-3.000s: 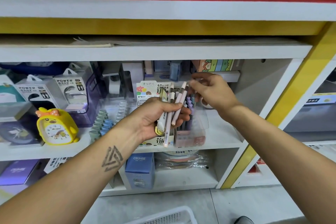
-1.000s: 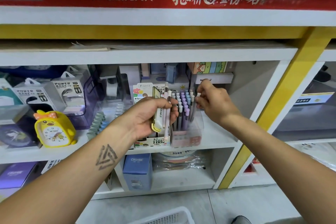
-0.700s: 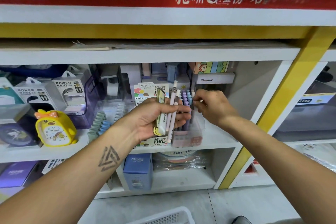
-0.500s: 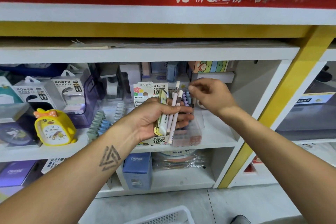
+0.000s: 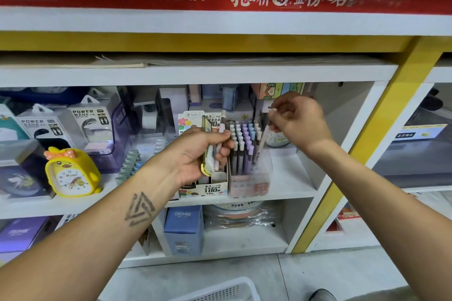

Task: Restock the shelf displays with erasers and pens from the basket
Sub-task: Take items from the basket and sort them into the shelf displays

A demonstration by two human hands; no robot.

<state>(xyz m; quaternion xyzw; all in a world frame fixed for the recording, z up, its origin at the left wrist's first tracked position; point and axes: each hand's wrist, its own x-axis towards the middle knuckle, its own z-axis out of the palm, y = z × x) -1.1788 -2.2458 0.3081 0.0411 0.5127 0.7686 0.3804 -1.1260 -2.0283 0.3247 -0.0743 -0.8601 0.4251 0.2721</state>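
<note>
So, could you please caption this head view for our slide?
Right hand lowers a pen into the clear display box; left hand holds more stock.

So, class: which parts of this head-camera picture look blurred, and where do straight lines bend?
Head view: the right hand and its pen smear with motion; the clear pen box looks hazy; the shelf edge bows from the wide lens.

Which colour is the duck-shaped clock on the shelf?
Yellow, with an orange bow; the clock shows in the head view.
</note>
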